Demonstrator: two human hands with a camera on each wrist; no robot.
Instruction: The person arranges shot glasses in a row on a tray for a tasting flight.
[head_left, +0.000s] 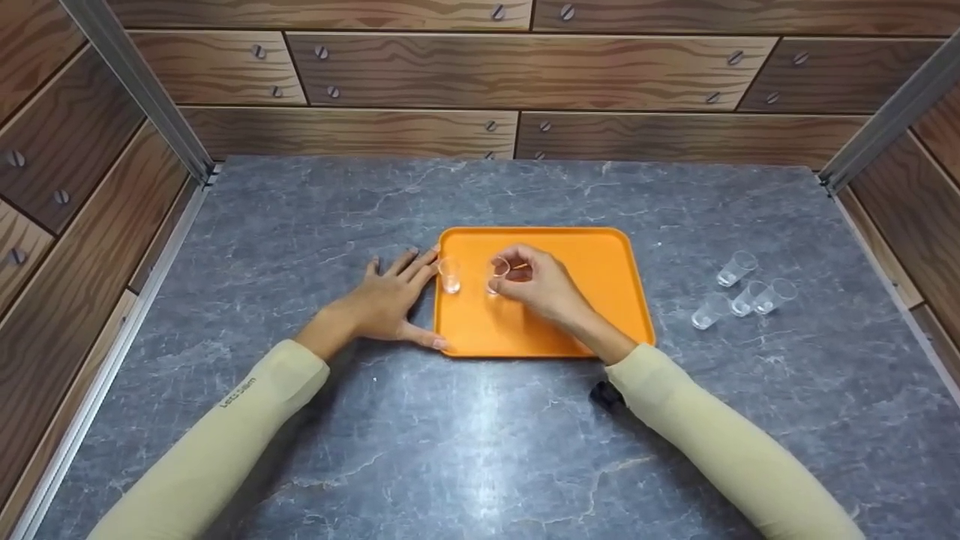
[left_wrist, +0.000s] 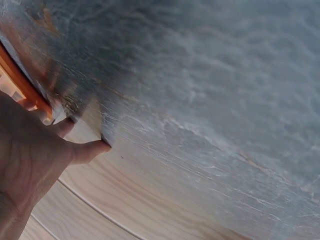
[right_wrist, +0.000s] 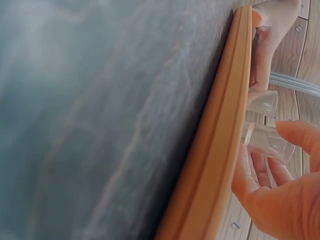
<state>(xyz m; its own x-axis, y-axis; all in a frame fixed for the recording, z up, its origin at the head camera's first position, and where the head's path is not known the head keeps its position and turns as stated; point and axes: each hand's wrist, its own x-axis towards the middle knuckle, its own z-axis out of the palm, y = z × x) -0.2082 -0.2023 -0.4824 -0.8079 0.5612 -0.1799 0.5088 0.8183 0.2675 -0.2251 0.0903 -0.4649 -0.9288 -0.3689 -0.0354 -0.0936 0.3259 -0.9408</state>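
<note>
An orange tray lies on the grey marbled table. Near its left edge stands a small clear plastic cup. To the right of that one, my right hand holds a second clear cup between curled fingers and thumb, upright over the tray. My left hand is spread with straight fingers at the tray's left side. Its thumb touches the near left corner, and its fingertips reach the left rim. In the left wrist view the left hand shows beside a bit of the tray's orange rim.
Several more clear cups stand close together on the table, right of the tray. Wood-patterned panels enclose the back and sides, with metal posts at the corners. A small black object shows by the right sleeve.
</note>
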